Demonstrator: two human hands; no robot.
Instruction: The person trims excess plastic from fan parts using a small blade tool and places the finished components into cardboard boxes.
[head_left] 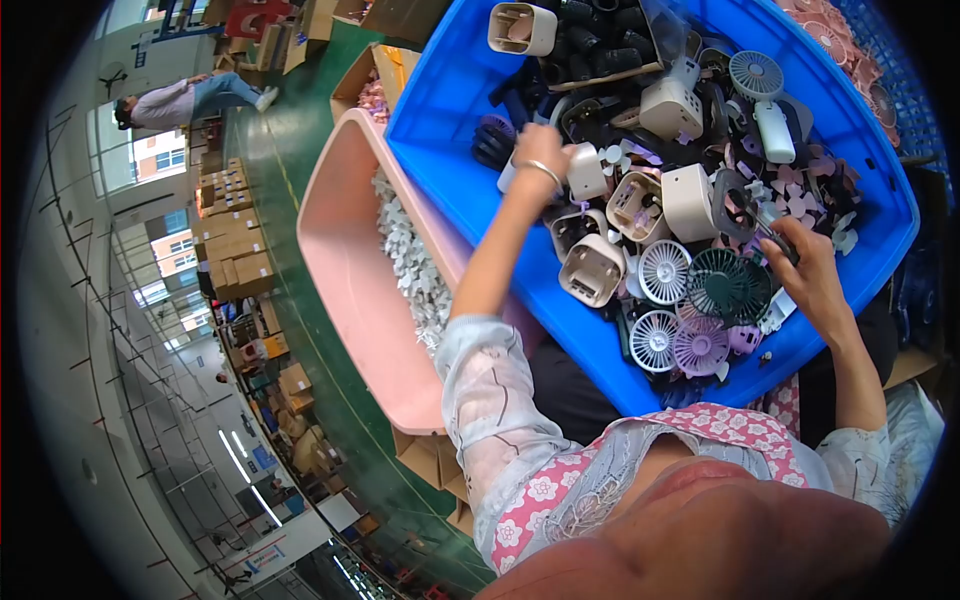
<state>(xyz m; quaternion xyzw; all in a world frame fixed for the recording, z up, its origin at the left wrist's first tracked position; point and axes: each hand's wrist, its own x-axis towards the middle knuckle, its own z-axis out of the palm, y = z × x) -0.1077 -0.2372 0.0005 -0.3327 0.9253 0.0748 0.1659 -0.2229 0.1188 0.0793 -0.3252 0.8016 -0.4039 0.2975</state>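
My left hand, with a bangle at the wrist, is over the far left part of a blue bin. Its fingers are blurred and partly hidden, and a pale part lies right beside it. My right hand is closed around the dark handle of a metal-tipped tool at the bin's right side. The tool's tip is near a grey ring-shaped part. Between the hands lie beige housings, white fan grilles, a dark green grille and a purple grille.
Left of the bin stands a pink tub with small white pieces. A blue basket and pink parts are at the upper right. Cardboard boxes line the green floor, and another person stands far off.
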